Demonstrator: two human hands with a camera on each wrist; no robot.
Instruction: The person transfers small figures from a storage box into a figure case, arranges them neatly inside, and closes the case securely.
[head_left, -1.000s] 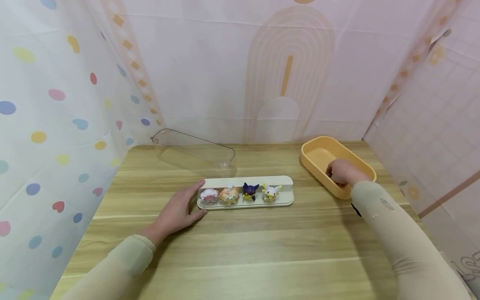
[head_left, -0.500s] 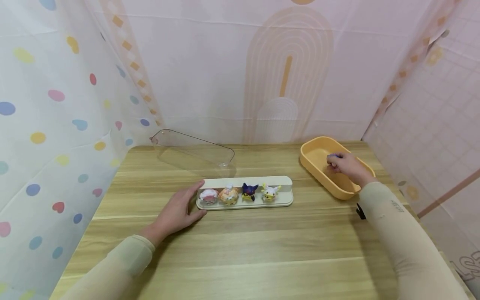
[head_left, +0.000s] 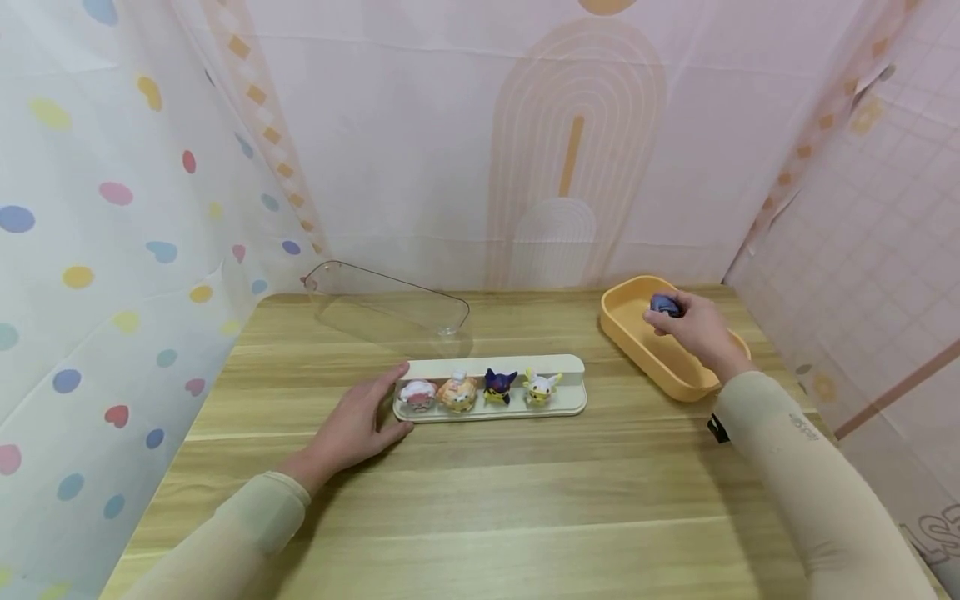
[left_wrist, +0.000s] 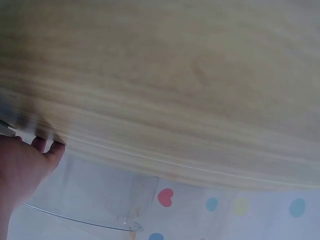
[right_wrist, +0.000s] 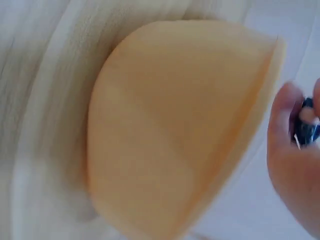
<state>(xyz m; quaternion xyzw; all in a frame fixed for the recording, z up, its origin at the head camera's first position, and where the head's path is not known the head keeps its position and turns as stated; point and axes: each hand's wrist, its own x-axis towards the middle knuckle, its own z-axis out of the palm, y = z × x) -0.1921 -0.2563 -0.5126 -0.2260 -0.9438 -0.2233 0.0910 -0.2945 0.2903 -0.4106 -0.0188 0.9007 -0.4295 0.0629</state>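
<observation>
A long cream display base (head_left: 573,400) lies mid-table, with several small figurines in a row: a pink-and-white one (head_left: 417,395), an orange one (head_left: 457,392), a dark purple-and-yellow one (head_left: 498,386) and a white-and-yellow one (head_left: 540,387). My left hand (head_left: 356,421) holds the base's left end between thumb and fingers. Over the orange tub (head_left: 630,346), my right hand (head_left: 697,325) pinches a dark blue figurine (head_left: 665,306). Fingers partly cover that figurine, so its shape is unclear. The right wrist view catches it, dark, between thumb and fingers (right_wrist: 284,107).
Behind the base, a clear plastic cover (head_left: 390,304) stands near the back left of the wooden table (head_left: 480,508). Patterned cloth (head_left: 405,142) hangs around the back and sides. The tub sits at the table's back right.
My right hand has risen from inside the tub, bringing the dark blue figurine above the rim. My left hand and the row of figurines stay in place.
</observation>
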